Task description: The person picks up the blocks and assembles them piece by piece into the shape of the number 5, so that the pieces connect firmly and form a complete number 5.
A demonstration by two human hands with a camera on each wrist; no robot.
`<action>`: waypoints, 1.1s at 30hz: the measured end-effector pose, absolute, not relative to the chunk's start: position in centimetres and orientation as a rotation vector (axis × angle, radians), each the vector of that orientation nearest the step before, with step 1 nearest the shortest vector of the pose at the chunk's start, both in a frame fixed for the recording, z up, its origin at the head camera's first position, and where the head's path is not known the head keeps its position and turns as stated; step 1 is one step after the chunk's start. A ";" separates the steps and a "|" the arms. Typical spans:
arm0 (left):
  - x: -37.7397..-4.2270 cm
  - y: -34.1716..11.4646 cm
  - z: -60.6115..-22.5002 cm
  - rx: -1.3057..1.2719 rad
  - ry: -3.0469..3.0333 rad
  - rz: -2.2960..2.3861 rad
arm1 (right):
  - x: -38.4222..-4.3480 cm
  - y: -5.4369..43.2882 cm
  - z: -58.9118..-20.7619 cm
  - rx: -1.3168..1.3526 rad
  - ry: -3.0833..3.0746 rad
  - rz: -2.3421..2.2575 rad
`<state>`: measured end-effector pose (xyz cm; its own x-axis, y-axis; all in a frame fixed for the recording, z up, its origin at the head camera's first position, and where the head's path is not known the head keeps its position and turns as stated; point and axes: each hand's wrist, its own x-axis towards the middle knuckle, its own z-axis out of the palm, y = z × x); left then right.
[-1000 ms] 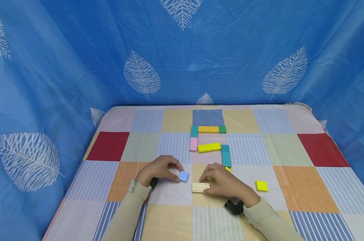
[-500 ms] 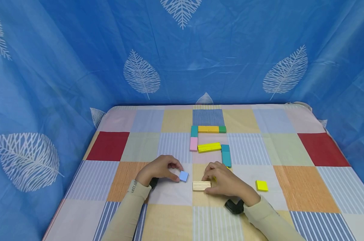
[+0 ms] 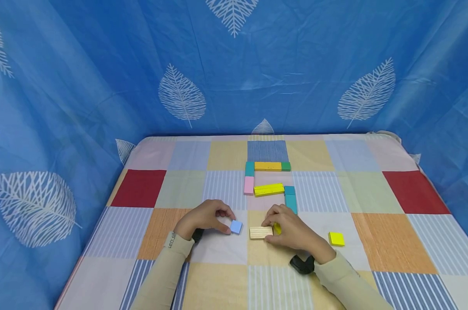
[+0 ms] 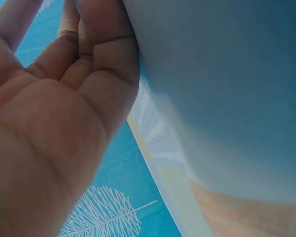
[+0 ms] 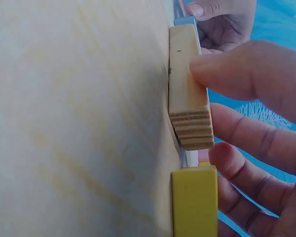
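My left hand [image 3: 206, 215] rests on the table, thumb and forefinger pinching a small light blue block [image 3: 236, 227]. In the left wrist view, the palm and bent fingers of that hand [image 4: 54, 118] fill the left side and the block is out of sight. A bare wooden block [image 3: 261, 233] with striped grain lies right of the blue one, gripped by my right hand [image 3: 289, 230] between thumb and fingers. The right wrist view has the thumb on the wooden block's [image 5: 187, 74] near side. Partly under the right hand, a yellow block [image 5: 195, 202] stands close to the wooden block's end.
Beyond the hands, an outline of blocks includes an orange block [image 3: 268, 166], a green one [image 3: 286, 166], a pink one [image 3: 249, 185], yellow ones [image 3: 269, 190] and teal ones [image 3: 290, 203]. A yellow square block [image 3: 336, 239] lies right. Patchwork cloth [image 3: 214, 280] covers the table.
My right hand has slid the wooden block slightly away from me and to the right, nearer the teal blocks. The left hand and the light blue block have stayed in place.
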<state>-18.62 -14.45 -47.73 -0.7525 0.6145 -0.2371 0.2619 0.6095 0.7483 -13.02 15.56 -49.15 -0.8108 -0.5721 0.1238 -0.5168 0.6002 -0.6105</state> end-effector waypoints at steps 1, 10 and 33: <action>-18.6 -14.4 -47.7 0.692 2.358 0.988 | -13.0 15.6 -49.2 -0.922 2.736 -1.001; -18.5 -14.5 -47.7 0.673 2.351 0.988 | -13.0 15.7 -49.3 -0.885 2.746 -1.021; -18.8 -14.4 -47.5 0.682 2.357 0.978 | -13.4 16.0 -48.8 -0.857 2.709 -1.049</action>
